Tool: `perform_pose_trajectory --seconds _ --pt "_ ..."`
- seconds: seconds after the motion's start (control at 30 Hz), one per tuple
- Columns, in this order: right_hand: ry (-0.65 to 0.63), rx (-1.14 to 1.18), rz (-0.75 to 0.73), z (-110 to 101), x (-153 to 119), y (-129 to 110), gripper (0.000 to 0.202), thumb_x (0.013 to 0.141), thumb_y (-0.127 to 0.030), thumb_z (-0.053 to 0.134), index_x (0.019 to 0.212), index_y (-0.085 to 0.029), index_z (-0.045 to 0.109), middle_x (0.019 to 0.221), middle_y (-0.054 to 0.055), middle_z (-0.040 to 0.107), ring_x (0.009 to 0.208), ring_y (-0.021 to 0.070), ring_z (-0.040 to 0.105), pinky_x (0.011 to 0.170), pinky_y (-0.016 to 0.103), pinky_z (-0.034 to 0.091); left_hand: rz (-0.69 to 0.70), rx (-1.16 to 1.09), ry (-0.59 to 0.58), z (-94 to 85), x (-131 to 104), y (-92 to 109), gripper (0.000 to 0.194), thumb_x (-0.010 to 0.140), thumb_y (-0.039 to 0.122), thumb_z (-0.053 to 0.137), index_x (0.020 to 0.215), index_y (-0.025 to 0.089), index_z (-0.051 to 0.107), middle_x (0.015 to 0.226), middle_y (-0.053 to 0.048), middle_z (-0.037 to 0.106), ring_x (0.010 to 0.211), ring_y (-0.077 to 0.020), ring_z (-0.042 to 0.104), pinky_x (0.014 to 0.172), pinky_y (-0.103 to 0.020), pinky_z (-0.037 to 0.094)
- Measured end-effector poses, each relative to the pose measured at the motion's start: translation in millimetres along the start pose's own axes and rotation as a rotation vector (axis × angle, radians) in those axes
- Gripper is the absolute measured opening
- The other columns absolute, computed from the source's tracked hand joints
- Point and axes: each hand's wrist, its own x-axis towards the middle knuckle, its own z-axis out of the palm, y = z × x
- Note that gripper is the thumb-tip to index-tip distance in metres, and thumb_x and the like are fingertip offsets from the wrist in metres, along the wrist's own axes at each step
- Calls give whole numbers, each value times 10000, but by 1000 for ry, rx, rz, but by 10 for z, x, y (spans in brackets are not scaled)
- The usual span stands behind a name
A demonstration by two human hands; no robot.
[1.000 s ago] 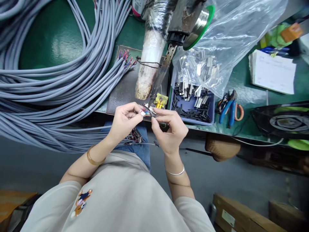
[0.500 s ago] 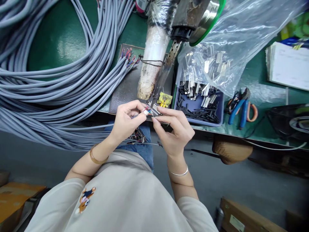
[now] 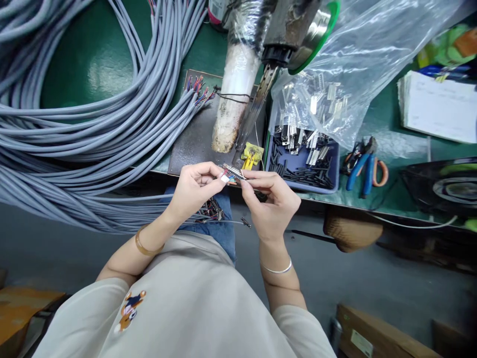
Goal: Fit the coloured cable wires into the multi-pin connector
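Small metal connector (image 3: 234, 173) with coloured wires, pinched between left hand (image 3: 194, 189) and right hand (image 3: 274, 201) fingertips, above lap

Far left: we see a big bundle of grey cables (image 3: 74, 129) on the green bench (image 3: 93, 54).
Right of centre: we see a blue tray (image 3: 303, 166) under a clear plastic bag (image 3: 354, 64).
Right: we see blue-handled pliers (image 3: 361, 166) and a white paper pad (image 3: 436, 107).
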Motion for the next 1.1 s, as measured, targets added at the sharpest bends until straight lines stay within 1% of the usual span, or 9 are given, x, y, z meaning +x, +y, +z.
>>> perform_pose_trajectory --seconds 0.1,0.17,0.23,0.33,0.5,0.6,0.83,1.1 --pt "20 -66 -120 16 8 -13 136 881 -113 713 889 -240 665 979 17 803 880 173 777 763 315 645 70 10 48 30 -2 10 127 683 190 731 607 138 643 680 -6 671 520 -43 492 484 -162 405" --pt "20 -121 -190 24 21 -20 157 877 -101 714 894 -244 650 988 22 806 885 176 781 783 325 646 107 32 77 50 1 7 106 678 168 709 604 138 640 700 -14 682 593 -64 555 550 -164 456" --pt "11 -164 -235 28 39 -25 173 875 -93 715 896 -244 634 1000 29 807 892 176 782 775 319 647 128 63 94 64 4 -4 95 676 159 693 604 139 634 710 -19 684 622 -75 570 564 -167 460" --pt "2 -196 -275 28 67 -21 181 875 -86 715 888 -241 623 1009 38 806 894 170 781 763 305 646 144 128 121 73 7 -32 97 684 164 678 609 148 617 697 -16 663 618 -82 550 537 -172 427" --pt "-2 -177 -274 24 89 23 182 858 -80 739 886 -228 638 999 37 802 896 156 773 786 283 638 165 205 128 68 27 -55 104 687 171 658 605 157 595 691 -17 651 625 -91 546 532 -182 412" --pt "-5 -156 -256 26 96 48 176 854 -85 746 891 -231 654 992 28 799 893 157 771 795 291 638 179 222 124 65 47 -46 96 684 167 648 606 156 595 689 -15 655 607 -85 533 524 -179 407" --pt "-4 -140 -238 48 127 53 155 862 -107 747 897 -241 676 984 22 796 883 168 769 791 315 644 213 244 160 83 57 -26 116 713 164 641 610 157 588 661 0 635 553 -64 479 491 -170 372" --pt "5 -184 -281 34 133 29 177 848 -111 772 935 -242 691 1025 30 798 903 170 775 801 298 645 218 238 139 73 50 13 91 708 160 647 627 159 606 692 -12 662 581 -77 509 505 -176 397"
